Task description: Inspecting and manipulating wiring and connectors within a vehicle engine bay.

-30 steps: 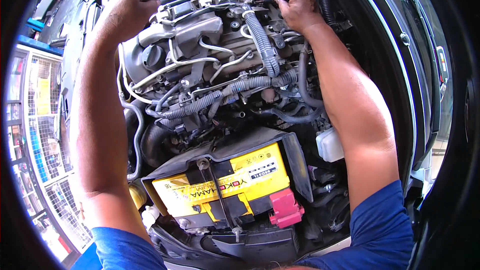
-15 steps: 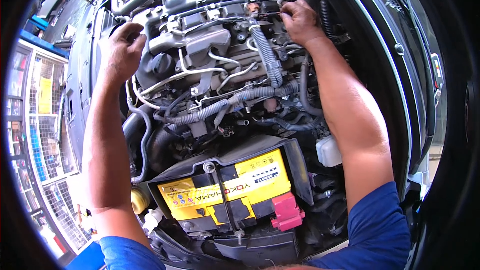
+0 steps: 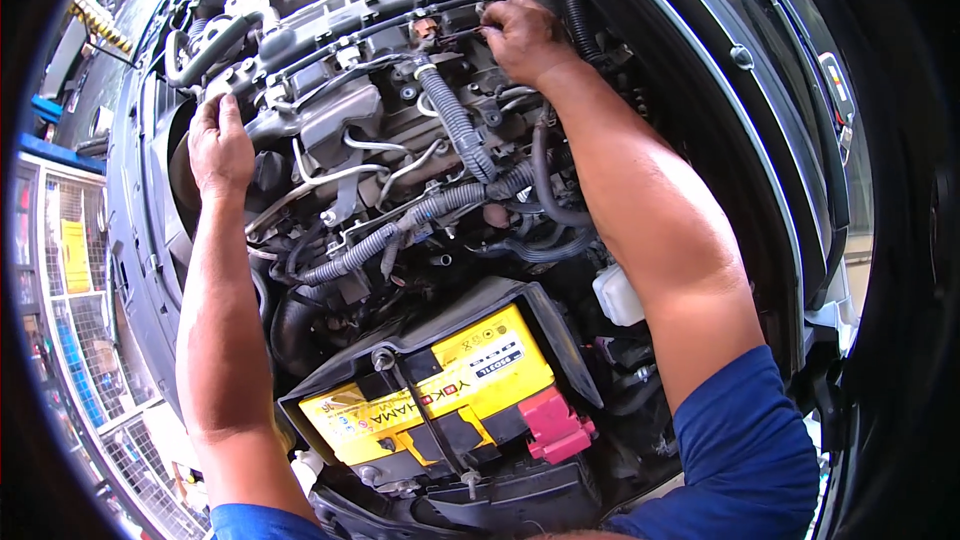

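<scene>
My left hand (image 3: 222,148) is at the left edge of the engine (image 3: 335,120), thumb and fingers pointing up and loosely apart, beside a metal housing (image 3: 268,123); nothing shows in it. At the upper right of the engine, my right hand (image 3: 523,38) is closed in a pinch by the rail along the top; what its fingertips hold is too small to make out, with a thin wire close by. An orange connector (image 3: 424,30) lies just left of that hand, above a grey corrugated hose (image 3: 450,115).
A yellow battery (image 3: 420,380) with a red terminal cover (image 3: 552,428) sits in front of me. A white reservoir (image 3: 618,295) is beside my right forearm. The car's dark fender (image 3: 745,140) runs along the right; a wire-mesh cabinet (image 3: 75,250) stands at the left.
My left hand has dropped from the engine's top to lower along its left edge and loosened. The view has shifted, so my right hand, still pinched, appears further left.
</scene>
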Tool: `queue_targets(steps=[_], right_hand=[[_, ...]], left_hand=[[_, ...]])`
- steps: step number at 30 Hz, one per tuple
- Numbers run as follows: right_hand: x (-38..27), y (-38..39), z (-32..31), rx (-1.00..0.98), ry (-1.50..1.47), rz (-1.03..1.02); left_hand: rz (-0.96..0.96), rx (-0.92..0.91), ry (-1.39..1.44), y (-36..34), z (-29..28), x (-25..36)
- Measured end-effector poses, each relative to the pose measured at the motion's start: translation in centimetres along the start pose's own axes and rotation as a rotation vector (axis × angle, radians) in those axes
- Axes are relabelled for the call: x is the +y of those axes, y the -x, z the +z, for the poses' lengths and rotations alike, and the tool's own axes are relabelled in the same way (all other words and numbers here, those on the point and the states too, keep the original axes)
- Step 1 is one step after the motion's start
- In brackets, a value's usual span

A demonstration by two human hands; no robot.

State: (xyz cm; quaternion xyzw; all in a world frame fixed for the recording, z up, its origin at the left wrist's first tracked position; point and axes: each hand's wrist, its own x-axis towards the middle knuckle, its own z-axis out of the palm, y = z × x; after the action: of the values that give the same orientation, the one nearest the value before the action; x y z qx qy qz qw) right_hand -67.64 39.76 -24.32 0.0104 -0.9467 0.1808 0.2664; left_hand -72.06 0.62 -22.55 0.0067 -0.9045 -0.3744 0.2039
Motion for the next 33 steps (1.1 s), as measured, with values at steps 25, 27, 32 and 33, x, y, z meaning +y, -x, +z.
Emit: queue_targets(steps=[25, 27, 32, 33], right_hand=[[-1.7, 0.0, -1.6, -0.211, 0.083, 0.208], [-1.9, 0.0, -1.7, -0.219, 0.075, 0.222], [-1.7, -0.1, -1.2, -0.169, 0.073, 0.16], [-1.8, -0.6, -0.7, -0.176, 0.131, 0.115]], left_hand=[[0.052, -0.007, -0.171, 0.4, 0.5, -0.4], [0.029, -0.005, -0.172, 0.5, 0.4, -0.3], [0.007, -0.009, -0.204, 0.5, 0.2, -0.1], [0.023, 0.0, -0.19, 0.5, 0.2, 0.0]])
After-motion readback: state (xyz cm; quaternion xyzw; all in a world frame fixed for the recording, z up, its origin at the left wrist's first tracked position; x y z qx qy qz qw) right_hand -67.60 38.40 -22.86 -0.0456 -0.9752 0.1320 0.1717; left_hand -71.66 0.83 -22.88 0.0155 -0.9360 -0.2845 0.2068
